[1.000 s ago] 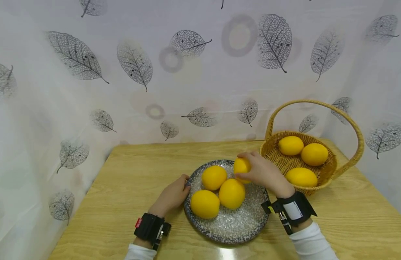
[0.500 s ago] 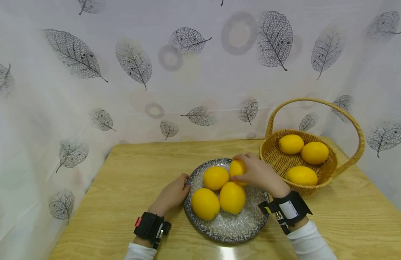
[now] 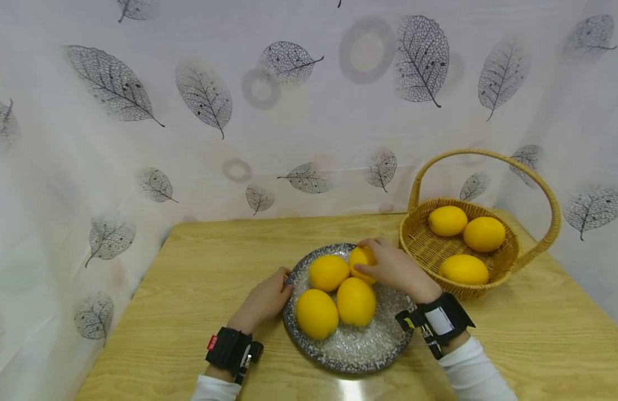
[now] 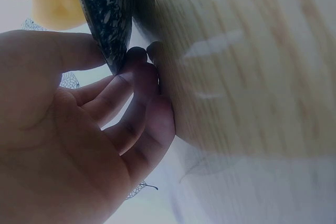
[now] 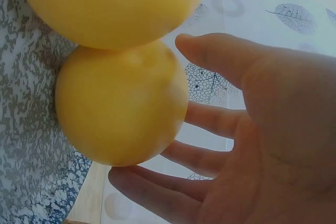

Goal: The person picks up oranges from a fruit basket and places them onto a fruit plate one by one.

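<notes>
In the head view, a speckled grey plate (image 3: 359,353) with a dark rim bears several yellow lemons (image 3: 316,314). My left hand (image 3: 263,301) pinches the plate's left rim, thumb over it and fingers beneath, as the left wrist view shows. My right hand (image 3: 396,270) is at the lemon (image 3: 360,259) at the back of the plate. In the right wrist view this lemon (image 5: 118,108) sits on the plate against another lemon (image 5: 115,3). The right fingers (image 5: 157,192) reach loosely along its far side, and the thumb stands a little off it.
A wicker basket (image 3: 419,239) with a tall arched handle stands at the right, three lemons (image 3: 464,270) inside. Wooden tabletop (image 3: 214,256) extends left of the plate. A leaf-patterned curtain (image 3: 309,133) hangs behind the table.
My right hand has moved slightly left, bringing its lemon up against the others on the plate, and the thumb now stands off it. The left hand keeps its place on the rim.
</notes>
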`<state>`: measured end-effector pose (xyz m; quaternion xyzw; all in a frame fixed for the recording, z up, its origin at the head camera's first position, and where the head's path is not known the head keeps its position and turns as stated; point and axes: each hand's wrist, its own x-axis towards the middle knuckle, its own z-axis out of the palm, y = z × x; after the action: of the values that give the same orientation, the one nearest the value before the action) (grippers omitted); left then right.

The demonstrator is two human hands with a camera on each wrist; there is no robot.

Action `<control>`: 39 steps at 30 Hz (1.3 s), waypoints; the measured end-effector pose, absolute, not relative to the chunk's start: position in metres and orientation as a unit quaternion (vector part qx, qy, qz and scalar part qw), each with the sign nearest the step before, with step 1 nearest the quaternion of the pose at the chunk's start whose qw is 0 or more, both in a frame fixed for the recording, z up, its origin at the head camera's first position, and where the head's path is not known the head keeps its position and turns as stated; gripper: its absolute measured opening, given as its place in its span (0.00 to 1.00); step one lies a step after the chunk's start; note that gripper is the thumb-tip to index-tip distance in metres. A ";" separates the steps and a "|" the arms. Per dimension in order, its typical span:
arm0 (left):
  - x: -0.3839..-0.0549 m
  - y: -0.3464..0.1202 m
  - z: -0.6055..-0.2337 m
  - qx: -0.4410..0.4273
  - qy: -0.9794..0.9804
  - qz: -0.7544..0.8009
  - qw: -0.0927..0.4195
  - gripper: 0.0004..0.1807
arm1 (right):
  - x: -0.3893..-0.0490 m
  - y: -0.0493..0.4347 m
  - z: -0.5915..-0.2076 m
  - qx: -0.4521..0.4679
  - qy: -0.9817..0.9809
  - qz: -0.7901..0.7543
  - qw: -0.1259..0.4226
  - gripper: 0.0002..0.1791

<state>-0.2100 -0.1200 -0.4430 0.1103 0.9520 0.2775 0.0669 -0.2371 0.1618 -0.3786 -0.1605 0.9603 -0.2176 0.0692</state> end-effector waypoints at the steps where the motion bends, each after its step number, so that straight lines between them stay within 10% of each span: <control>1: -0.210 -0.120 -0.443 0.110 0.952 0.277 0.067 0.20 | -0.237 0.162 -0.379 -0.159 0.960 -0.218 0.070 0.33; 39: -0.212 -0.120 -0.445 0.097 0.952 0.278 0.081 0.20 | -0.235 0.169 -0.368 -0.155 0.960 -0.220 0.075 0.30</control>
<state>-0.2122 -0.1198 -0.4455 0.0967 0.9524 0.2775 0.0812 -0.2353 0.1689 -0.3680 -0.1553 0.9600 -0.2204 0.0752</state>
